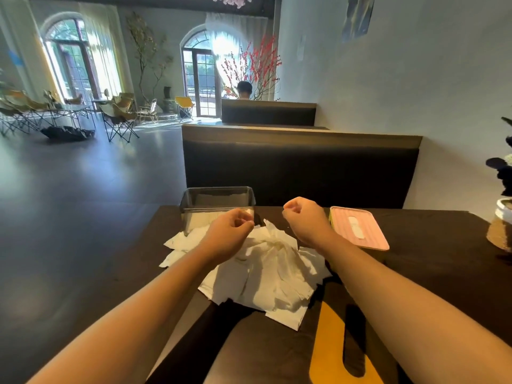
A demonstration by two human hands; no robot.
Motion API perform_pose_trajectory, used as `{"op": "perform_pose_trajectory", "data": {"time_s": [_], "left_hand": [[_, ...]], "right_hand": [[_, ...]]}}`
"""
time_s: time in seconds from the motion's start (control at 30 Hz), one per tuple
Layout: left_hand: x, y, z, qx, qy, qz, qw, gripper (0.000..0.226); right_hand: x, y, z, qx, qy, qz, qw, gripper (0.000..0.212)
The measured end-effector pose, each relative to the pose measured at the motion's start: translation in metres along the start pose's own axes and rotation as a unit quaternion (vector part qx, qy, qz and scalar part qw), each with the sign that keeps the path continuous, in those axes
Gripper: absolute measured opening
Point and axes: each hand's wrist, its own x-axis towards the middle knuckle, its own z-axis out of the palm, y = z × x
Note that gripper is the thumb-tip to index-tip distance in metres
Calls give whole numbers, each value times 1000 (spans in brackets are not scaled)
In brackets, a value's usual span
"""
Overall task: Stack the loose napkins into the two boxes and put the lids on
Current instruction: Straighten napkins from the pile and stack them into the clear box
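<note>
Head view: a heap of loose white paper napkins (266, 270) lies mid dark tabletop (432, 245). Behind it to the left stands a lidless clear plastic box (216, 199), a few napkins inside. To the right, a box with pink ribbed lid (357, 228). The left hand (231, 231) and right hand (302, 217) are clenched above the heap, holding nothing.

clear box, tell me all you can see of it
The clear box is a see-through rectangular tub with rounded corners, plastic by the look, upright and lidless at the far left corner of the table. A flat white layer lies in its bottom. Loose napkins lie against its near side. The left hand hides part of its near wall; contact cannot be told.
</note>
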Motion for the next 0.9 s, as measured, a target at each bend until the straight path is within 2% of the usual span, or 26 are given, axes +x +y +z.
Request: {"op": "perform_pose_trajectory", "data": {"time_s": [0.13, 0.23, 0.3, 0.4, 0.5, 0.6, 0.7, 0.9], "left_hand": [[-13, -21, -22, -24, 35, 0, 999, 16], [-31, -46, -35, -7, 68, 13, 998, 12], [-46, -67, -39, 38, 89, 43, 994, 14], [-64, -101, -42, 145, 74, 106, 981, 20], [-75, -116, -44, 196, 88, 117, 970, 30], [-77, -121, -51, 170, 125, 97, 973, 42], [-76, -125, -52, 142, 128, 69, 979, 42], [-63, -120, -40, 115, 134, 68, 982, 33]], "right_hand": [[-24, -13, 20, -20, -36, -35, 999, 8], [-53, -13, 34, -51, -17, -73, 996, 10], [-73, -11, 44, -83, -10, -101, 991, 17], [-95, -12, 61, -123, -31, -149, 981, 23], [-109, -16, 80, -181, -16, -174, 968, 28], [-115, -18, 95, -241, -19, -165, 956, 44], [-110, -18, 92, -290, -41, -111, 950, 55], [-82, -28, 85, -325, -14, -105, 940, 36]]}}
